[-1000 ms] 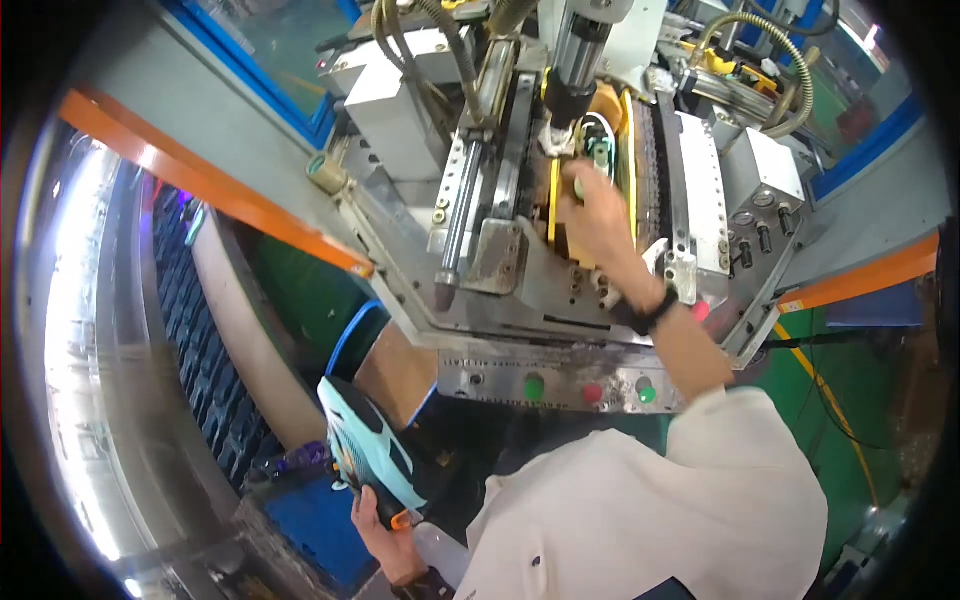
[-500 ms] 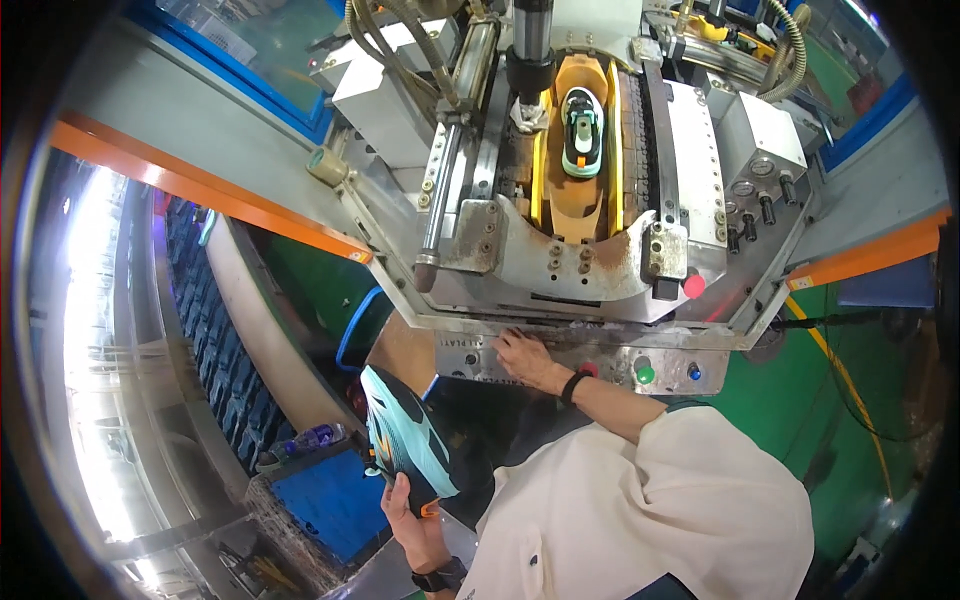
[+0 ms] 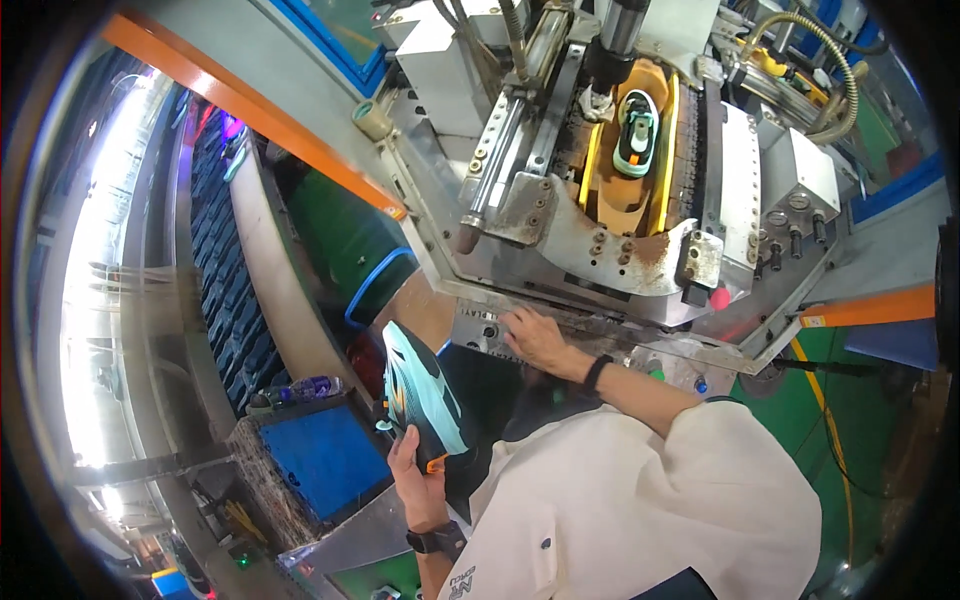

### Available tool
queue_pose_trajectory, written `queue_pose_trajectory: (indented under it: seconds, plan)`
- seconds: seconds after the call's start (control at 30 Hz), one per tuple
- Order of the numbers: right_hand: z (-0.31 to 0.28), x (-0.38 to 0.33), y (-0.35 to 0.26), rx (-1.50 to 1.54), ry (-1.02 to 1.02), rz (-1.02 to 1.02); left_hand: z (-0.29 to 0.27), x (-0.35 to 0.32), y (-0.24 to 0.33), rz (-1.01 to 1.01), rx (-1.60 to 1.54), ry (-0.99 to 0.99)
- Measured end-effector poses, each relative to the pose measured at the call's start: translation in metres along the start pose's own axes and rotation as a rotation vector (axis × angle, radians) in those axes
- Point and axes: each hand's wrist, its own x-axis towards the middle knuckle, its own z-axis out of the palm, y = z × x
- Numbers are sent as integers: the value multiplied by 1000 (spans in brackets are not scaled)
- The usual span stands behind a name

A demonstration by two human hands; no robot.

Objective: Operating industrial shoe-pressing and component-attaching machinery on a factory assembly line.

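Observation:
My left hand [image 3: 418, 485] grips a light-blue and black sports shoe [image 3: 425, 395] by its heel end, toe pointing up and away from me. Orange shows at its heel. My right hand [image 3: 540, 343] rests on the metal control panel [image 3: 480, 330] along the machine's front edge, fingers bent over its left part; what lies under the fingertips is hidden. Beyond it, in the shoe press [image 3: 630, 265], another teal and black shoe [image 3: 636, 133] lies in an orange-brown cradle [image 3: 618, 215] between yellow side pads. A dark press cylinder [image 3: 612, 60] hangs just left of that shoe.
A conveyor [image 3: 225, 270] with a dark ridged belt runs along my left. Near it stand a blue-topped box [image 3: 325, 455] and a lying plastic bottle [image 3: 312, 388]. Orange frame bars [image 3: 270, 125] flank the press. A yellow hose [image 3: 835, 450] crosses the green floor at right.
My view has swung left, so the machine appears farther right. My right hand has shifted slightly along the panel, its fingers less curled. The left still holds the shoe.

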Motion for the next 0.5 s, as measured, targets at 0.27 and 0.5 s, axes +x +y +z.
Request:
queue_pose_trajectory:
  seconds: [0.27, 0.5]
  plan:
    - [51, -22, 35, 47, -149, 107, -21, -8, -4, 5, -59, -39]
    - [-215, 104, -4, 345, 891, -281, -15, -2, -5, 25, -62, -4]
